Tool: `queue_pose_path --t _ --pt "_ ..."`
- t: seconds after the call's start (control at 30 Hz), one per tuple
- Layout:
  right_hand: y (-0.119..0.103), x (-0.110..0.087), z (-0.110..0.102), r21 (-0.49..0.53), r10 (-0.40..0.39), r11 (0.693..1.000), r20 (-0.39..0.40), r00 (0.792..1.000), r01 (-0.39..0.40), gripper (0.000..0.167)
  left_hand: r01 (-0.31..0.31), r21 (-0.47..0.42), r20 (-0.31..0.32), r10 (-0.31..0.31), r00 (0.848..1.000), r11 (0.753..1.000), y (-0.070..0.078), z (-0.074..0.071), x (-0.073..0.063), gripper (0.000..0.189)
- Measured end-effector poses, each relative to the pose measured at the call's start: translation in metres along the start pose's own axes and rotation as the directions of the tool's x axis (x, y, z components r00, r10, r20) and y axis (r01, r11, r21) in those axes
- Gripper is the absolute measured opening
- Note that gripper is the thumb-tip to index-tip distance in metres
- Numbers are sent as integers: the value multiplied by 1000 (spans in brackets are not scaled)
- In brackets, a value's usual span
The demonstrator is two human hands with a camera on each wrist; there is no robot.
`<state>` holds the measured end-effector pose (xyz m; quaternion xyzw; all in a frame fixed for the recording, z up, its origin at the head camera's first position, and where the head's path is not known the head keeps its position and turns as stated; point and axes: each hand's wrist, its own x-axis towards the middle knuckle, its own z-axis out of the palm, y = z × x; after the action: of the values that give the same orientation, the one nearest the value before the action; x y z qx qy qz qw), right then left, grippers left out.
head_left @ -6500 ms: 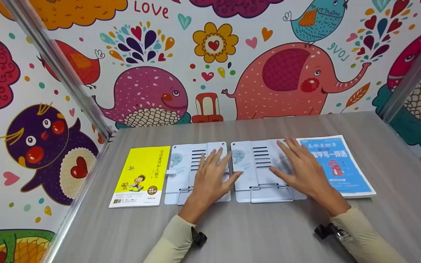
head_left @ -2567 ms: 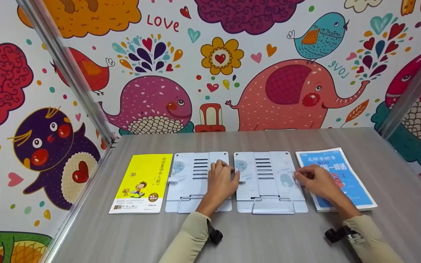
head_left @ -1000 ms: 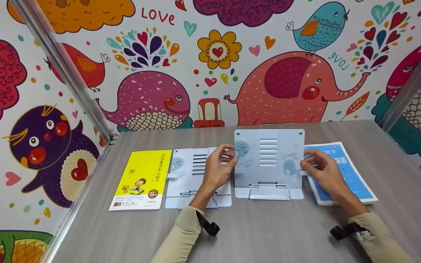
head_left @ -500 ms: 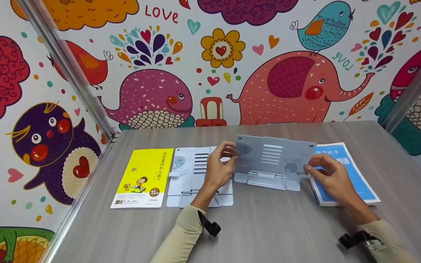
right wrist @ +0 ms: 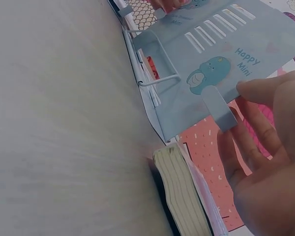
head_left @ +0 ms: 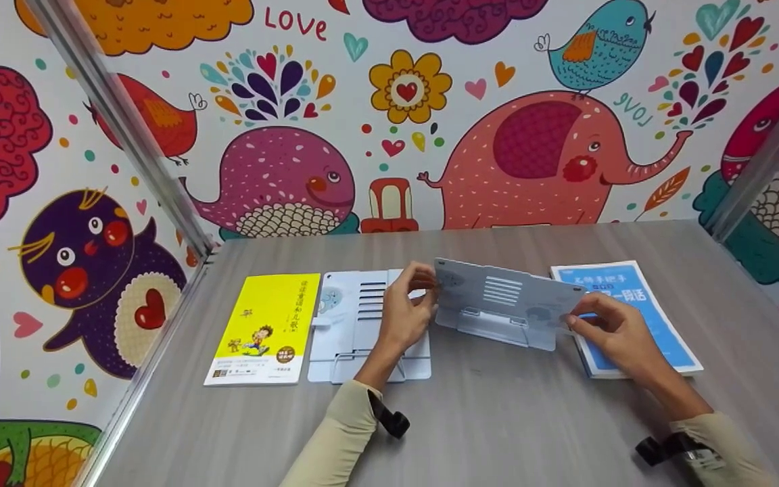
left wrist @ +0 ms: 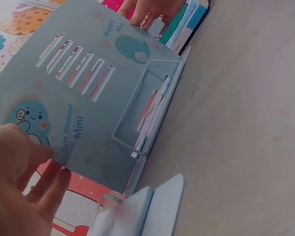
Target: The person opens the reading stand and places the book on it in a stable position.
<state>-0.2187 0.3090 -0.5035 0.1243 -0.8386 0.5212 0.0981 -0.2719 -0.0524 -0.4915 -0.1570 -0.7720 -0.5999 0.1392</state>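
Observation:
Both hands hold a pale blue book stand (head_left: 474,287) by its side edges. My left hand (head_left: 406,314) pinches the left edge, beside a printed dinosaur seen in the left wrist view. At the right edge, my right hand (head_left: 616,331) pinches the panel between thumb and fingers, close to a small side clip (right wrist: 220,108). The panel is raised and leans toward me, with its wire page holder (right wrist: 160,54) in front along the bottom ledge. A second stand of the same kind (head_left: 335,338) lies flat at the left, partly covered by my left hand and forearm.
A yellow book (head_left: 261,325) lies left of the flat stand. A thick blue-covered book (head_left: 660,338) lies under and beyond my right hand. The grey wood-grain table (head_left: 484,419) meets a cartoon-printed wall (head_left: 389,101) at the back, with metal posts at both corners.
Both hands went from open over the stands to gripping the right one. Its panel came up from flat, then turned and tipped toward me, its right side nearer; the lean has grown slightly.

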Motion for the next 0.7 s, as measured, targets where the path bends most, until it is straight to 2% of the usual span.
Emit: queue_pose_path --t 0.13,0.27,0.4,0.5,0.7 --pt "0 -1 -2 -17 -4 1000 2 1000 4 23 59 68 -24 -57 998 996 -2 0 -2 23" --pt "0 -2 -3 -12 -12 1000 14 1000 12 18 144 123 -54 -138 989 982 -3 -2 -4 13" --pt "-2 -3 -1 19 -24 1000 46 999 24 12 168 126 -53 -162 985 978 -4 -3 -3 8" --pt "-4 -4 0 40 -33 999 82 996 30 9 161 101 -23 -159 987 982 -3 -4 -2 13" --pt "-11 -9 2 68 -29 998 163 986 18 9 151 76 82 -157 984 986 -3 -6 -4 30"
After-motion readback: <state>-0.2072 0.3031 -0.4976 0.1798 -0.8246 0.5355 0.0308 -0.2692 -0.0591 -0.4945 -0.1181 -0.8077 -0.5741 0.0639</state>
